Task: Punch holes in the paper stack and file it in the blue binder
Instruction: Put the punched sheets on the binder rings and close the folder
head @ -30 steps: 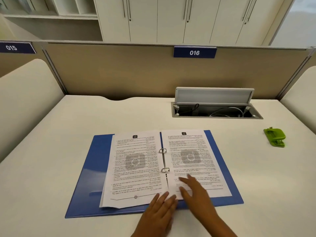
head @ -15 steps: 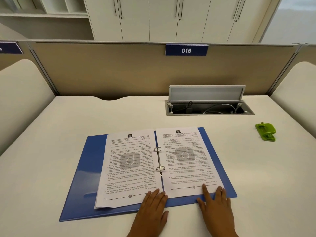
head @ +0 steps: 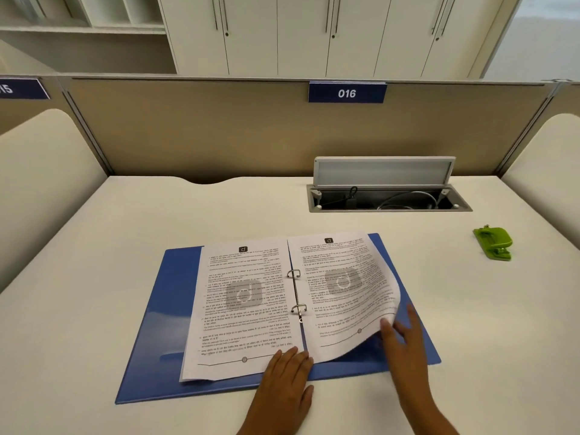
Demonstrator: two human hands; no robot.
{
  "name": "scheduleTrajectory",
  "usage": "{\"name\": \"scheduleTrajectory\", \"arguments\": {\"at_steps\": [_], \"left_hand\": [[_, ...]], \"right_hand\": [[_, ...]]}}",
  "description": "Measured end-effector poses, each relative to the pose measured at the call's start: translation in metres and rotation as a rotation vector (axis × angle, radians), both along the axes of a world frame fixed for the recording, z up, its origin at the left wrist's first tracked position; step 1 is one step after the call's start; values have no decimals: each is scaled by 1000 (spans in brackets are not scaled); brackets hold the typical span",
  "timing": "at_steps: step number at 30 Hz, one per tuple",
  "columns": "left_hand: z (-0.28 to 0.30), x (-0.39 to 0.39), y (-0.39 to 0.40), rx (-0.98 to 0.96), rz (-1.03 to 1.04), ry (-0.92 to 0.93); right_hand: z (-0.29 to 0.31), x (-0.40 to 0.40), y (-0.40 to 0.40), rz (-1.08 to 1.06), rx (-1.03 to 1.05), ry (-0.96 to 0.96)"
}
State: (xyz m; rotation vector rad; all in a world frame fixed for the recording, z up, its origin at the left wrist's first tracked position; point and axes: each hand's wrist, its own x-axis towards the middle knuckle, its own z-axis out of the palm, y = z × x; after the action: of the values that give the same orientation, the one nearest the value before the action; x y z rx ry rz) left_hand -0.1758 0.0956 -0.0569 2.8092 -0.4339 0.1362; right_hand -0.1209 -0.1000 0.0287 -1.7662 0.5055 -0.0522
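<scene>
The blue binder (head: 157, 315) lies open flat on the desk. Printed pages sit on both sides of its two metal rings (head: 296, 291). The left stack of paper (head: 241, 309) lies flat, and my left hand (head: 282, 387) rests palm down on its lower right corner and the binder's front edge. The right pages (head: 342, 293) curl upward at their lower right corner. My right hand (head: 405, 343) holds that lifted corner, thumb on top and fingers beneath. A green hole punch (head: 494, 243) stands apart at the right of the desk.
An open cable tray (head: 389, 199) with its lid raised is set into the desk behind the binder. A beige partition (head: 219, 130) with the sign 016 closes the back. Curved cream side panels flank the desk on both sides.
My right hand slid from the spine to the lower right corner of the right pages and has lifted that corner, curling the pages up. My left hand stayed at the binder's front edge.
</scene>
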Motion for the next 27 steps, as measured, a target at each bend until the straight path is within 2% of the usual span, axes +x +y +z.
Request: {"name": "scheduleTrajectory", "arguments": {"at_steps": [2,3,7,13,16,18,21,23,27], "left_hand": [[0,0,0,3,-2,-8],[0,0,0,2,-2,-19],[1,2,-1,-37,-2,-15],[16,17,-15,-182,72,-142],[45,30,-32,-425,227,-150],[67,40,-41,-724,358,-65],[93,62,-43,-1072,516,227],[95,74,-41,-1115,565,350],[91,81,-38,-1167,668,436]], "right_hand": [[4,12,-9,-148,244,20],[4,17,-16,-178,263,38],[8,25,-32,-75,6,77],[12,28,-25,110,-128,-23],[14,24,-9,242,-204,-79],[8,20,-1,321,-267,-86],[-3,16,4,442,-356,-75],[0,14,10,503,-394,-62],[-1,15,11,523,-362,-73]]}}
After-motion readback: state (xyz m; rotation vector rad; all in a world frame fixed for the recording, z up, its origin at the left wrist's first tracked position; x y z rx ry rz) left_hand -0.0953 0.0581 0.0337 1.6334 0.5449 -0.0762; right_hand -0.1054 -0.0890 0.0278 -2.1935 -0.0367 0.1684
